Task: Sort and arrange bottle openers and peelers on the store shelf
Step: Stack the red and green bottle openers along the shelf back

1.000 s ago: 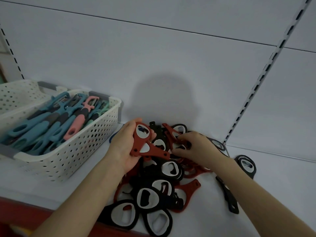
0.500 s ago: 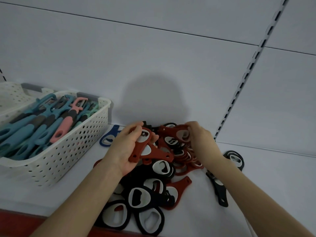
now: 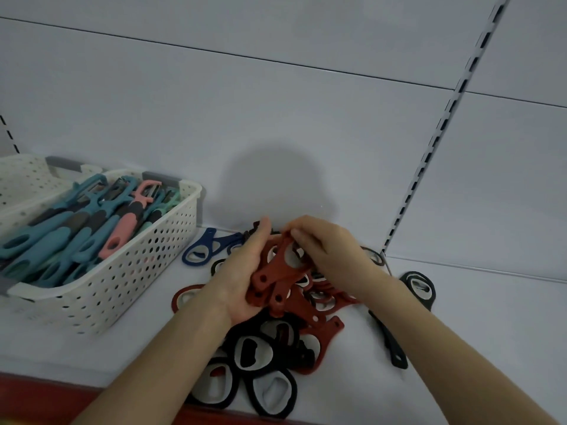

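Note:
A heap of red and black bottle openers [image 3: 270, 348] lies on the white shelf [image 3: 475, 348]. My left hand [image 3: 242, 268] holds a small stack of red bottle openers [image 3: 276, 277] above the heap, handles toward me. My right hand [image 3: 325, 250] pinches the top red opener of that stack at its head end. A blue opener [image 3: 205, 246] lies apart at the back left. Teal and pink peelers [image 3: 76, 228] fill a white perforated basket [image 3: 122, 271] on the left.
A black opener [image 3: 418, 286] and a thin black one [image 3: 389, 342] lie to the right of the heap. A second white basket [image 3: 24, 176] stands behind the first. The shelf's red front edge [image 3: 46, 394] runs along the bottom; a slotted upright [image 3: 429, 148] rises at the right.
My right hand lifted a red opener from the heap and brought it left onto the ones in my left hand. The stack in my left hand has grown.

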Demonstrator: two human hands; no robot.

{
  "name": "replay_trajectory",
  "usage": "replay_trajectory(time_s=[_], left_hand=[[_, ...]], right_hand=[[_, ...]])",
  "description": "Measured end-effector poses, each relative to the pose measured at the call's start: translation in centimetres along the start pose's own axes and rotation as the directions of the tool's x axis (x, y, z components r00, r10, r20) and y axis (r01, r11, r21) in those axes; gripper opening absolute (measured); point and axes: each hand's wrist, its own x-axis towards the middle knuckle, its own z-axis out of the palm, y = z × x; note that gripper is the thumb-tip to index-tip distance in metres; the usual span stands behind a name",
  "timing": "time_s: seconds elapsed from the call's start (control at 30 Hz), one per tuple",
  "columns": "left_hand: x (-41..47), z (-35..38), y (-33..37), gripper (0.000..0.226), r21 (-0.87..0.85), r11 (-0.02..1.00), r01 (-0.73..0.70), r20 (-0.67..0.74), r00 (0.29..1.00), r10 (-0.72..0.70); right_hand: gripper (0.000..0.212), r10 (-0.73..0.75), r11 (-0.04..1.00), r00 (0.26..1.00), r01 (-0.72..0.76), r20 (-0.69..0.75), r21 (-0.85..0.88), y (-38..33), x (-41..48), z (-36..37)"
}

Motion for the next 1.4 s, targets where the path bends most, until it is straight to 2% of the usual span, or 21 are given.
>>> replay_trajectory(time_s=[0.07,0.13,0.2,0.3,0.4,0.5,0.6,0.73,0.83,0.9,0.97,1.07,1.2,1.3,1.4], left_hand=[[-0.4,0.3,0.0,0.055,0.011,1.000,0.000,0.078,0.997,-0.001],[-0.8,0.3,0.0,0.047,0.047,0.998,-0.029,0.090,0.996,0.024],[-1.0,0.1,0.0,0.041,0.030,0.998,-0.048,0.033,0.998,0.047],[-1.0,-0.6,0.0,0.036,-0.003,0.994,-0.106,-0.118,0.987,0.104],[-0.8,-0.8,0.5,0.036,-0.089,0.965,-0.246,-0.245,0.945,0.218],[-0.6,-0.5,0.8,0.037,-0.185,0.903,-0.387,-0.309,0.896,0.320],[-0.5,-0.6,1.1,0.037,-0.209,0.861,-0.463,-0.336,0.861,0.381],[-0.5,-0.9,1.3,0.037,-0.238,0.812,-0.533,-0.409,0.813,0.414],[-0.5,-1.4,1.0,0.037,-0.204,0.810,-0.549,-0.463,0.784,0.414],[-0.4,-0.8,0.6,0.029,-0.172,0.823,-0.541,-0.452,0.786,0.422],[-0.2,0.2,0.0,0.020,-0.151,0.847,-0.510,-0.417,0.810,0.413],[0.2,0.9,-0.5,0.027,-0.129,0.874,-0.468,-0.400,0.831,0.386],[0.4,0.1,-0.5,0.035,-0.188,0.870,-0.456,-0.343,0.861,0.376],[0.4,-0.5,-0.1,0.034,-0.177,0.868,-0.464,-0.220,0.879,0.424],[0.4,-0.8,0.5,0.037,-0.153,0.862,-0.484,-0.099,0.875,0.473]], right_hand=[[0.018,0.034,0.998,0.999,-0.031,-0.040,0.059,-0.4,0.1,0.5],[0.011,0.088,0.990,0.993,-0.079,-0.080,0.113,-0.6,0.1,0.8],[0.010,0.142,0.986,0.979,-0.127,-0.143,0.109,-0.6,0.1,1.0],[0.024,0.230,0.970,0.946,-0.206,-0.228,0.126,-0.7,-0.4,0.8],[0.026,0.243,0.962,0.963,-0.223,-0.119,0.158,-1.5,-1.6,0.7],[0.012,0.172,0.978,0.983,-0.178,0.063,0.108,-2.4,-3.0,1.8],[0.021,0.110,0.991,0.985,-0.119,0.136,0.061,-2.3,-3.8,2.1],[0.019,0.175,0.982,0.982,-0.180,0.075,0.063,-1.3,-4.4,0.1],[0.018,0.240,0.949,0.968,-0.218,-0.078,0.227,-1.2,-4.5,-1.2],[0.018,0.253,0.934,0.955,-0.199,-0.155,0.298,-1.8,-3.9,-0.6],[0.015,0.221,0.950,0.958,-0.170,-0.180,0.261,-2.9,-3.4,1.3],[0.020,0.132,0.979,0.978,-0.103,-0.163,0.177,-3.9,-3.1,4.0],[0.028,0.137,0.977,0.981,-0.111,-0.137,0.184,-3.7,-3.0,4.1],[0.033,0.162,0.958,0.980,-0.128,-0.115,0.258,-2.9,-2.8,3.6],[0.033,0.227,0.892,0.970,-0.174,-0.081,0.416,-2.2,-2.5,2.6]])
